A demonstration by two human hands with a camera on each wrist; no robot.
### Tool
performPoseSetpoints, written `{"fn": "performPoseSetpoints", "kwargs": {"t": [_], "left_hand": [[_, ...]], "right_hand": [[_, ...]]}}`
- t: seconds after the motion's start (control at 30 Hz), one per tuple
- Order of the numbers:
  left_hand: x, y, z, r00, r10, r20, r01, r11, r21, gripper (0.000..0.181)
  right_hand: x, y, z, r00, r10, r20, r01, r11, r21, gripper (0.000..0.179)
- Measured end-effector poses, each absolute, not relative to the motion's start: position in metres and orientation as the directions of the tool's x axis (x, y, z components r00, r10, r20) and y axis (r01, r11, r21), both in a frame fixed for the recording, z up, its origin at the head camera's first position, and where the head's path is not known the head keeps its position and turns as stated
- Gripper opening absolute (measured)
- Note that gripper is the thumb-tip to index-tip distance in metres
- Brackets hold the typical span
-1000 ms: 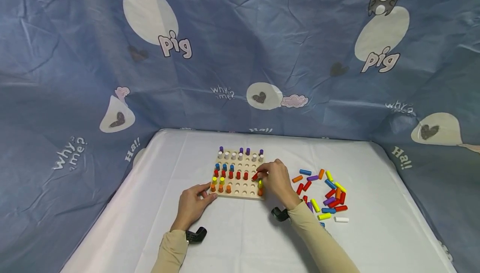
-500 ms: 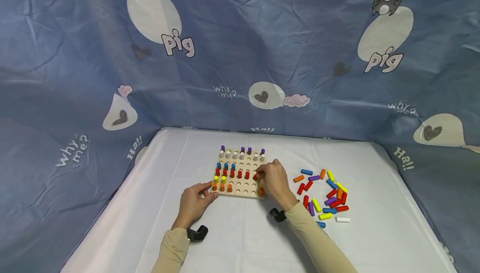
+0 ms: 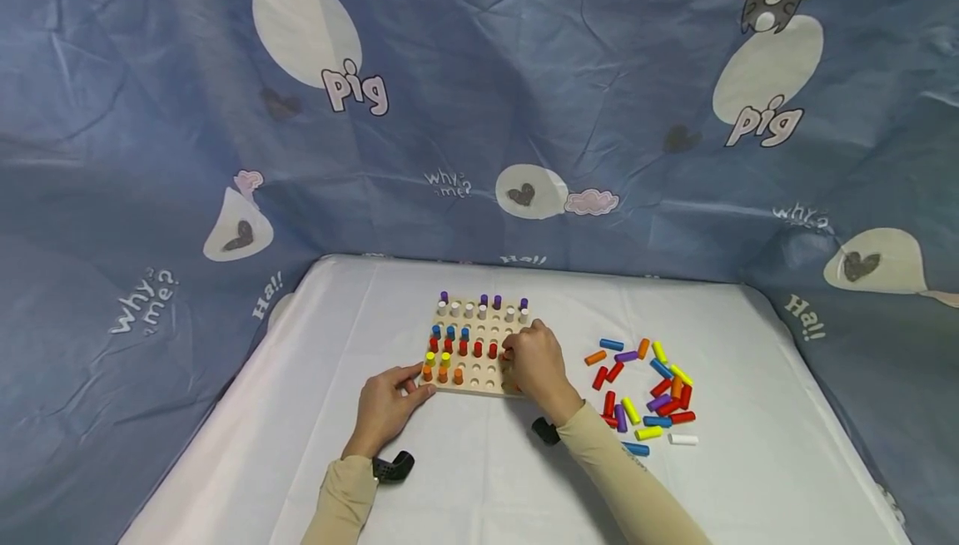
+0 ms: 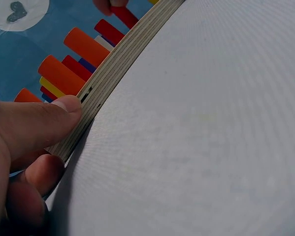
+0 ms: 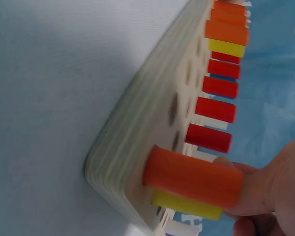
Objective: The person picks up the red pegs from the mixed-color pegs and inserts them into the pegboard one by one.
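Note:
A wooden pegboard (image 3: 479,393) lies on the white table, with rows of upright purple, white, blue, red, yellow and orange pegs. My left hand (image 3: 385,408) grips its front left corner, the thumb against the layered edge (image 4: 122,66) in the left wrist view. Over the board's right side, my right hand (image 3: 541,366) pinches a red peg (image 4: 125,17) at the right of the red row; the hand mostly hides it in the head view. Close by the right fingers, an orange peg (image 5: 191,177) and a yellow peg (image 5: 186,204) stand in the right wrist view.
Right of the board lie many loose pegs, among them a white peg (image 3: 683,439), a yellow peg (image 3: 631,410) and a blue peg (image 3: 611,344). A blue patterned cloth (image 3: 419,112) rises behind and beside the table.
The red peg, tilted in the right fingers a second ago, now sits at the end of the red row. My right hand has shifted slightly left and forward over it. The left hand stays put.

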State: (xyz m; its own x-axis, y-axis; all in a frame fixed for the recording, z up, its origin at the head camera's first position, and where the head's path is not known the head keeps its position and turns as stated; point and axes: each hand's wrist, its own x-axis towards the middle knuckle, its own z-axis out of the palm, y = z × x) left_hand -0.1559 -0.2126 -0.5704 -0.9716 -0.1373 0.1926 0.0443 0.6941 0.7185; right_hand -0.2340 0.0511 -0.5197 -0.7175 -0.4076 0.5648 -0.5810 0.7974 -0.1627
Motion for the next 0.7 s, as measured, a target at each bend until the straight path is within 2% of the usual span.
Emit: {"fn": "performPoseSetpoints", "kwargs": {"t": [0.4, 0.7], "left_hand": [[-0.158, -0.214, -0.568, -0.971, -0.131, 0.202, 0.054, 0.701, 0.711, 0.048], [-0.156, -0.213, -0.570, -0.974, -0.132, 0.185, 0.040, 0.701, 0.712, 0.048]], "right_hand": [[-0.235, 0.037, -0.517, -0.746, -0.362, 0.559, -0.493, 0.865, -0.098, 0.021], [-0.233, 0.039, -0.518, -0.745, -0.374, 0.552, -0.469, 0.883, -0.034, 0.021]]}}
